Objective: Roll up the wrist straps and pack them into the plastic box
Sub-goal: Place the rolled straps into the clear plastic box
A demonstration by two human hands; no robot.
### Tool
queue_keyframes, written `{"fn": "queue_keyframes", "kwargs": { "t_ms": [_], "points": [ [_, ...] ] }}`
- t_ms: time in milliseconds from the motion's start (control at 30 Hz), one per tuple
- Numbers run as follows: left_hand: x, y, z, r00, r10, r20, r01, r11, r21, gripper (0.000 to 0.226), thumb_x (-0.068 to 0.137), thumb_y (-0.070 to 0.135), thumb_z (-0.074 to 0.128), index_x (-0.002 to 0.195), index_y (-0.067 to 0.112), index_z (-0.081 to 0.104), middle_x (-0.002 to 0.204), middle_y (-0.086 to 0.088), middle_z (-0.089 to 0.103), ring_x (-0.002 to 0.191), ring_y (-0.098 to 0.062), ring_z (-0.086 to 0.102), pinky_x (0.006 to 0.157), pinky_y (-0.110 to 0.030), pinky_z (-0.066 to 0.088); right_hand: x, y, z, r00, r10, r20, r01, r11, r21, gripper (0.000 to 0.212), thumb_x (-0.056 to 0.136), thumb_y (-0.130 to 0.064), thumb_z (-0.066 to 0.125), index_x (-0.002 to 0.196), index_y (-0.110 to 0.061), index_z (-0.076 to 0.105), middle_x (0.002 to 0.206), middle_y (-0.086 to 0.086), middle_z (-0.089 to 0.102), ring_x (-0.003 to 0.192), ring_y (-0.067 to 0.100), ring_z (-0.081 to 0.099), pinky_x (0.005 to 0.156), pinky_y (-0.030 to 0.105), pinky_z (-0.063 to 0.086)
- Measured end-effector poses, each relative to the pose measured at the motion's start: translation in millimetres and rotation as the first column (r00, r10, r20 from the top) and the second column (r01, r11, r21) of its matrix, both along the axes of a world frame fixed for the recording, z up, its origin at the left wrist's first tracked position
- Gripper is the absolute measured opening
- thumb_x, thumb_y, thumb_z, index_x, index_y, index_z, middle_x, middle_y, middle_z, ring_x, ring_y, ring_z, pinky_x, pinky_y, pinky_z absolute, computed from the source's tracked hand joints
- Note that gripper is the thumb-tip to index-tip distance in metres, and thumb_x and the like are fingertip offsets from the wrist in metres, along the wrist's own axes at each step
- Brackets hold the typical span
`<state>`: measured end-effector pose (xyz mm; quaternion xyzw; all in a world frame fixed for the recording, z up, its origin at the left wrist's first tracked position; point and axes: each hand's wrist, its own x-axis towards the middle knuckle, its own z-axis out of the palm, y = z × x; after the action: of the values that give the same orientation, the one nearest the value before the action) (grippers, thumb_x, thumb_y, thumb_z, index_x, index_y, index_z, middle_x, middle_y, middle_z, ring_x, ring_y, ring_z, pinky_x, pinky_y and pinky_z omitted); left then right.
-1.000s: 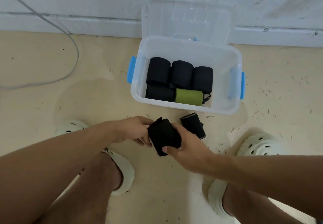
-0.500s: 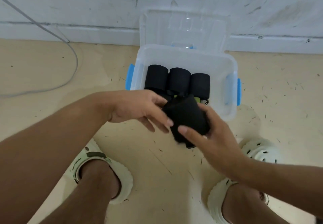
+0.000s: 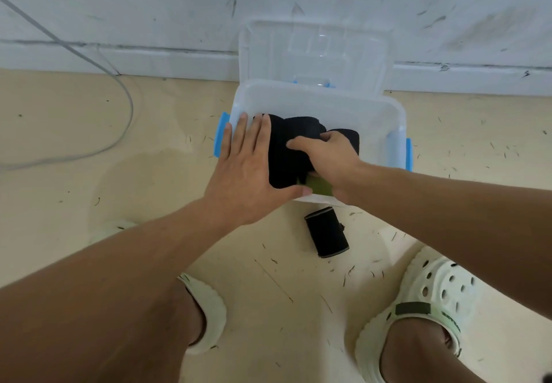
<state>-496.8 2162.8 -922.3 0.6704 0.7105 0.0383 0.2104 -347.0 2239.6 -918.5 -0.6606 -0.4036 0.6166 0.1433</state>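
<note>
Hands are both over the clear plastic box (image 3: 385, 113), which sits on the beige floor (image 3: 119, 188) by the far wall with its lid (image 3: 313, 51) propped open behind it. The left hand (image 3: 248, 170) is flat, fingers straight, pressing on the rolled black straps (image 3: 282, 158) at the box's left side. The right hand (image 3: 325, 155) is curled down onto a black roll (image 3: 304, 127) in the middle, grasping it. A green roll (image 3: 319, 187) peeks out at the near edge of the box. One more rolled black strap (image 3: 327, 231) lies on the floor just near of the box. There's small lettering on the right clog (image 3: 433, 296), too small to read.
</note>
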Motion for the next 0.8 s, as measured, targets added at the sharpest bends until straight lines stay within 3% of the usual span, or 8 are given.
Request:
{"fn": "queue_keyframes", "kwargs": {
  "t_ms": [67,167,300,433,600,667,733,800],
  "points": [
    [0.9,0.8,1.1,1.0,0.006,-0.005,-0.006,1.0,-0.005,0.133,0.074,0.093,0.042,0.164,0.011,-0.009,0.175,-0.005,-0.006,0.16,-0.022,-0.018,0.129,-0.045,-0.012,-4.0,1.3,-0.4,1.0,0.008,-0.006,-0.008,0.999,-0.033,0.045,0.084,-0.039,0.083,0.115,-0.014,0.063,0.105,-0.001,0.071,0.094,0.015,0.069,0.073,0.027,0.057],
    [0.2,1.1,-0.6,1.0,0.001,-0.011,-0.001,1.0,-0.005,0.134,0.071,0.096,0.037,0.165,0.011,-0.008,0.175,-0.005,-0.005,0.16,-0.021,-0.017,0.129,-0.044,-0.014,-6.8,1.6,-1.6,0.998,0.041,0.038,-0.04,0.999,-0.034,0.028,0.086,-0.038,0.083,0.096,-0.019,0.065,0.097,-0.001,0.073,0.086,0.014,0.069,0.068,0.026,0.057],
    [-2.0,1.1,-4.8,0.997,-0.033,-0.069,0.034,0.999,0.016,0.133,0.067,0.099,0.017,0.165,0.011,-0.003,0.175,-0.006,0.001,0.161,-0.022,-0.012,0.129,-0.046,-0.013,-0.3,5.7,-5.6,0.98,0.121,0.157,-0.124,0.992,0.007,0.039,0.08,-0.05,0.085,0.091,-0.018,0.066,0.093,-0.003,0.071,0.088,0.016,0.068,0.082,0.033,0.059],
    [-1.2,0.8,-8.3,0.985,-0.092,-0.143,0.097,0.995,0.029,0.12,0.071,0.097,0.005,0.167,0.024,0.006,0.175,-0.007,0.006,0.161,-0.024,-0.01,0.128,-0.054,-0.011,12.3,15.5,-7.2,0.921,0.288,0.264,-0.293,0.956,-0.021,0.051,0.075,-0.064,0.082,0.076,-0.016,0.065,0.073,-0.002,0.062,0.078,0.017,0.064,0.067,0.029,0.048],
    [-0.9,1.0,-9.1,0.973,-0.13,-0.193,0.134,0.991,0.009,0.11,0.075,0.094,0.0,0.165,0.033,0.017,0.174,-0.005,0.013,0.162,-0.025,-0.009,0.127,-0.057,-0.012,10.6,14.6,-13.0,0.884,0.335,0.325,-0.369,0.928,0.049,0.062,0.079,-0.067,0.076,0.094,-0.007,0.072,0.083,0.002,0.068,0.081,0.017,0.068,0.071,0.032,0.056],
    [-0.9,0.4,-9.5,0.972,-0.131,-0.193,0.136,0.991,0.014,0.108,0.077,0.094,0.003,0.165,0.033,0.018,0.174,-0.005,0.015,0.162,-0.025,-0.008,0.127,-0.057,-0.012,13.2,12.9,-11.0,0.873,0.353,0.337,-0.396,0.916,0.067,0.058,0.082,-0.065,0.074,0.103,-0.011,0.074,0.093,0.002,0.072,0.09,0.019,0.071,0.078,0.032,0.057],
    [-1.1,-0.7,-10.4,0.974,-0.127,-0.19,0.135,0.99,0.03,0.108,0.079,0.094,0.005,0.165,0.03,0.021,0.174,-0.006,0.017,0.162,-0.025,-0.005,0.127,-0.058,-0.01,17.8,12.5,-3.4,0.887,0.336,0.317,-0.384,0.918,0.102,0.058,0.088,-0.059,0.073,0.127,-0.017,0.068,0.114,-0.002,0.072,0.105,0.018,0.069,0.089,0.031,0.056],
    [-0.6,-3.1,-12.2,0.975,-0.12,-0.186,0.136,0.988,0.078,0.107,0.083,0.092,0.008,0.164,0.024,0.023,0.173,-0.008,0.02,0.162,-0.026,0.0,0.128,-0.058,-0.007,22.3,10.6,7.3,0.925,0.256,0.279,-0.319,0.924,0.211,0.055,0.093,-0.05,0.072,0.139,-0.021,0.059,0.119,-0.007,0.067,0.104,0.01,0.065,0.086,0.021,0.05]
  ]
}}
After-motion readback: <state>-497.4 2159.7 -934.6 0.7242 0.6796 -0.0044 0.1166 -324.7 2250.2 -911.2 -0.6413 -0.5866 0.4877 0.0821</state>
